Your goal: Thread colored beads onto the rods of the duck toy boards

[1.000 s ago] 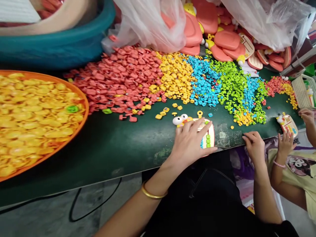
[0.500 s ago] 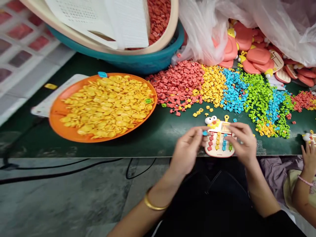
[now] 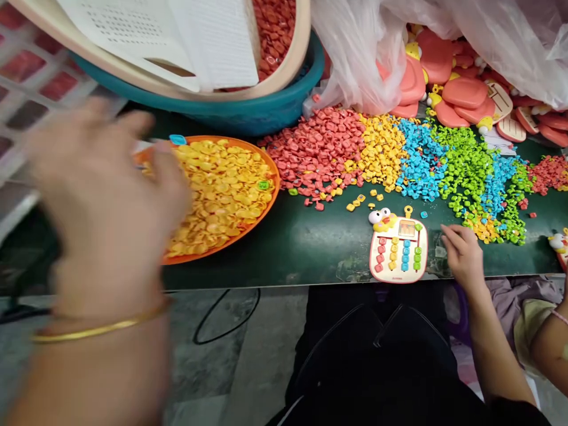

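Observation:
My left hand (image 3: 106, 195) is raised close to the camera at the left, smeared by motion, in front of the orange tray (image 3: 222, 248) of yellow pieces. Whether it holds anything is hidden. My right hand (image 3: 465, 255) rests low over the table, fingers drawn together; what they hold, if anything, I cannot make out. Just left of it lies a cream duck-headed toy board (image 3: 398, 277), untouched by either hand. Columns of red, yellow, blue and green beads sit in its slots, and one green bead (image 3: 418, 227) is at the top right.
Heaps of red pieces (image 3: 317, 145), yellow pieces (image 3: 381, 151), blue pieces (image 3: 421, 160) and green pieces (image 3: 465, 160) line the table. Behind are a teal basin (image 3: 248, 115) and coral boards (image 3: 468, 94) under plastic. At right is another person's arm (image 3: 550, 343).
My left hand, which held a small blue piece at the board, has swung up and left over the tray. My right hand has drawn off the board to the right.

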Available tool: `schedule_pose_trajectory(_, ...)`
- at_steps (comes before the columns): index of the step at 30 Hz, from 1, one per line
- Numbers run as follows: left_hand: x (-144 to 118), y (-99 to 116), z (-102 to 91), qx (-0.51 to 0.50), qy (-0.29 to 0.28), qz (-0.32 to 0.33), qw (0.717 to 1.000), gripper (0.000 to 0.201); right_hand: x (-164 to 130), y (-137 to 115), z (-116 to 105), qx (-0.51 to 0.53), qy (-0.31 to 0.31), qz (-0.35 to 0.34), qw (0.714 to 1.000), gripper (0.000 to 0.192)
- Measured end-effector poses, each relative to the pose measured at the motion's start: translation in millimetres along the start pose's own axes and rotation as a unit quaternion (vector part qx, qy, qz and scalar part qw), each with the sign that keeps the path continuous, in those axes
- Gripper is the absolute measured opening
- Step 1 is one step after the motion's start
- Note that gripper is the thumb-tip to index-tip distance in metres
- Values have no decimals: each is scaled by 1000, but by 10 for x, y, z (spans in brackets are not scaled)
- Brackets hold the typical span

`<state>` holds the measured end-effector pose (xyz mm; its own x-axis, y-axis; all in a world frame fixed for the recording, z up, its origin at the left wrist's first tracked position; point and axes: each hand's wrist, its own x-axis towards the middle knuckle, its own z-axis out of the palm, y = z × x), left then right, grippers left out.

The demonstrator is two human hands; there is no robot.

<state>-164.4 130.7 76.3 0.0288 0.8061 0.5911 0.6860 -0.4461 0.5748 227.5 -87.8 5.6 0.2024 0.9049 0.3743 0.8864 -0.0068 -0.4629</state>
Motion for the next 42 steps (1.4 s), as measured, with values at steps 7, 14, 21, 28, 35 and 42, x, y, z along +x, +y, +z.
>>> schedule_pose_trajectory(7, -1375, 1424, 1029, -54, -381, 245, 890, 81, 143, -269, 210, 6, -58, -94, 994, 28)
schedule_pose_trajectory(14, -1516, 1380, 1203, -42, -367, 214, 904, 91, -135, -421, 131, 75, -38, -42, 996, 21)
schedule_pose_trajectory(21, -1430, 1360, 1040, -68, -425, 270, 861, 103, -246, 105, -72, 15, 32, 73, 997, 23)
schedule_pose_trajectory(28, -1515, 1565, 936, -199, -379, 127, 895, 65, -223, -109, -167, 189, 26, 132, 973, 19)
schedule_pose_trajectory(35, -1578, 1990, 860, -516, -362, -258, 732, 40, -228, -807, -72, 504, 18, 180, 845, 16)
schedule_pose_trajectory(42, -1451, 1880, 841, -441, -421, -198, 767, 35, -76, -670, -367, 329, -109, 54, 936, 18)
